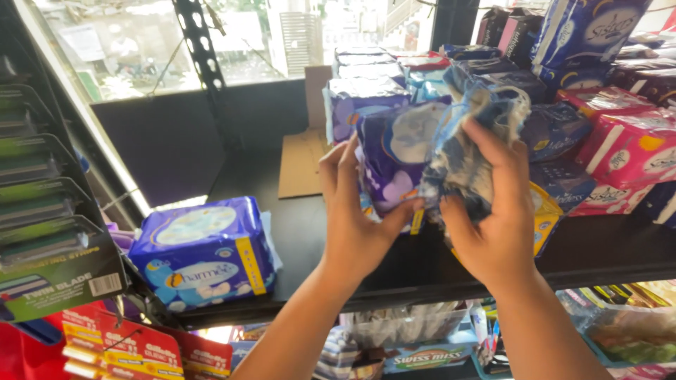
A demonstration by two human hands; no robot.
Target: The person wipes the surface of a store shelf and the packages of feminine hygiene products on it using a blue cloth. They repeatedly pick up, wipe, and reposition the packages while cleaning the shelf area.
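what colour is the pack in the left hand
Purple with white patches, seen in the head view: the left hand grips the purple pack on the black shelf.

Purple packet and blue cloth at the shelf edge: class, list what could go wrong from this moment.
1. The left hand holds the purple packet upright at the shelf front; if the grip slips, it may tip off the edge.
2. The right hand presses a bunched blue cloth against it; a hard wipe could knock the pink packets stacked close beside it.
3. The blue packet overhangs the shelf's front corner and might fall if bumped.
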